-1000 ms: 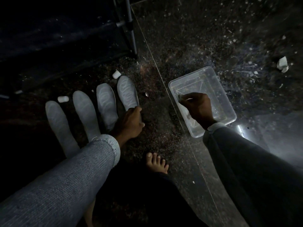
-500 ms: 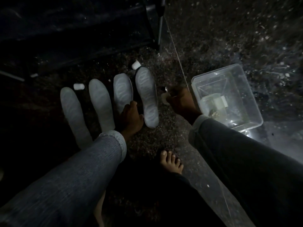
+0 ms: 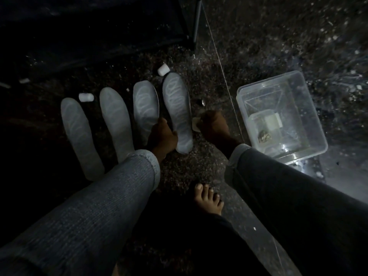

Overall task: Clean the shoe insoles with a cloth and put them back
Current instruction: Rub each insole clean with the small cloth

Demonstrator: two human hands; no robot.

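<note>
Four pale insoles laid side by side on speckled floor [image 3: 199, 156], toes pointing away. Rightmost insole [image 3: 177, 112] pinned near heel by left hand [image 3: 162, 136], fingers pressed on its left edge. Right hand [image 3: 214, 126] clenched around small pale cloth [image 3: 196, 124], held just beside same insole's right edge. Clear tub [image 3: 310, 114] seen right of hand, small items inside, unclear. Two white bits by insole toes. Bare foot [image 3: 209, 200] seen below.
</note>
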